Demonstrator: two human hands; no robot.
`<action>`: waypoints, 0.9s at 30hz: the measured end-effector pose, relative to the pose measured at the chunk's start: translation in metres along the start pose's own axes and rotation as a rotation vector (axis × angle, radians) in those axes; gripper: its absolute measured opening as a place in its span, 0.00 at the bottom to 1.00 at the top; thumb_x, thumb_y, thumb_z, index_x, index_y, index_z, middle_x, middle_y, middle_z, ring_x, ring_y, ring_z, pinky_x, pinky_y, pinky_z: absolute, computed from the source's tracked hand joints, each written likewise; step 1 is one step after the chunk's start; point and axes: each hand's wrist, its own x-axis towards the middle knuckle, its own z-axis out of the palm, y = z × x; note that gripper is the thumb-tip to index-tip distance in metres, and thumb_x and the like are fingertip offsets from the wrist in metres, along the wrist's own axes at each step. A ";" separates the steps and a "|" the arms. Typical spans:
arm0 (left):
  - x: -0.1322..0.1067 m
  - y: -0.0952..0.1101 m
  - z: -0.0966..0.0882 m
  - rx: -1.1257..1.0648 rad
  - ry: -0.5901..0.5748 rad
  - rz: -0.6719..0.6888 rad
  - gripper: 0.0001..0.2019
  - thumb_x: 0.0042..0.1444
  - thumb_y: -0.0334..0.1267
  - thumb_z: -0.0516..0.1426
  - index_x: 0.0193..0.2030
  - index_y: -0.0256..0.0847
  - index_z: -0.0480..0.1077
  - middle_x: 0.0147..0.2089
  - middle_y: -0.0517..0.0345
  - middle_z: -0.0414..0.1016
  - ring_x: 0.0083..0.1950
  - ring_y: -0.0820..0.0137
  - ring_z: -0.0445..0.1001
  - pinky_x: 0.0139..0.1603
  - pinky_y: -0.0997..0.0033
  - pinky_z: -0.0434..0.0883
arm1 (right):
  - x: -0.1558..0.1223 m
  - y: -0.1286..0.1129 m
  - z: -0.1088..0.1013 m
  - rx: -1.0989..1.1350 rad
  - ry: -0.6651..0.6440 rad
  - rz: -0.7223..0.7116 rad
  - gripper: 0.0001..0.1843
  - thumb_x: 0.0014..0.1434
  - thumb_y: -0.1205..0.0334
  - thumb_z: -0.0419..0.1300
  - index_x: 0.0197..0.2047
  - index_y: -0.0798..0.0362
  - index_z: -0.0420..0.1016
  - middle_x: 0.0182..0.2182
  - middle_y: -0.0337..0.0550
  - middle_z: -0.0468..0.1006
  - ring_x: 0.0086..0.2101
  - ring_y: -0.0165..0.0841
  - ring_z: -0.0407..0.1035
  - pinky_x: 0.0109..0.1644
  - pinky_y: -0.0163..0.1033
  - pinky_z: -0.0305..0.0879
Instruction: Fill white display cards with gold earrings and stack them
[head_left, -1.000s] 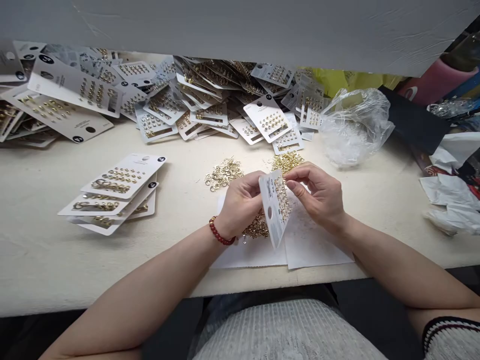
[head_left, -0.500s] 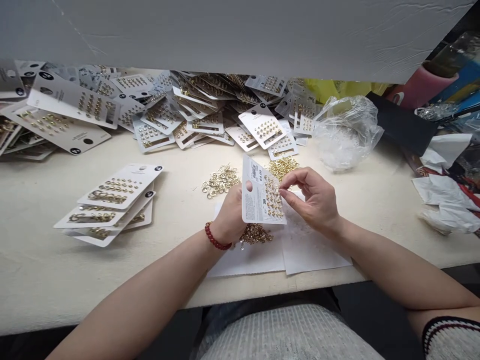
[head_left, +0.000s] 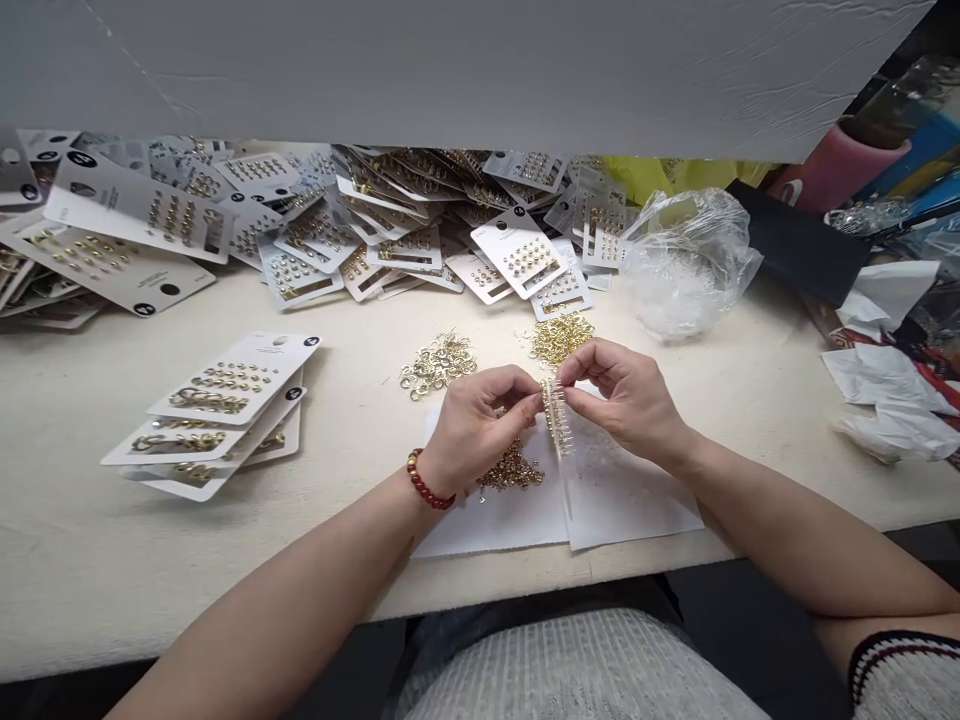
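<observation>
My left hand (head_left: pixel 476 425) and my right hand (head_left: pixel 626 400) both pinch one white earring card (head_left: pixel 556 420), which I see edge-on between them with gold earrings along it. The card hangs above white paper sheets (head_left: pixel 600 495) on the table. A small heap of gold pieces (head_left: pixel 514 470) lies on the paper just under my left hand. A red bead bracelet (head_left: pixel 427 482) circles my left wrist. Two more heaps of loose gold earrings (head_left: pixel 437 362) (head_left: pixel 561 335) lie just beyond my hands.
A short stack of filled cards (head_left: pixel 214 415) lies at the left. A long pile of cards (head_left: pixel 360 215) runs along the back of the table. A clear plastic bag (head_left: pixel 686 260) sits at the back right, with crumpled white wrapping (head_left: pixel 892 385) at the far right.
The card faced me with its printed back half a second ago; it has turned edge-on, and my left fingers have come up to pinch its top beside my right fingers.
</observation>
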 end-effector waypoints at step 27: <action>0.009 -0.004 -0.009 -0.673 0.090 -0.278 0.15 0.46 0.46 0.71 0.30 0.42 0.71 0.28 0.63 0.71 0.29 0.76 0.69 0.29 0.78 0.72 | 0.014 0.019 -0.035 -0.731 -0.427 -0.180 0.10 0.57 0.73 0.59 0.28 0.50 0.71 0.28 0.39 0.75 0.31 0.32 0.66 0.38 0.41 0.59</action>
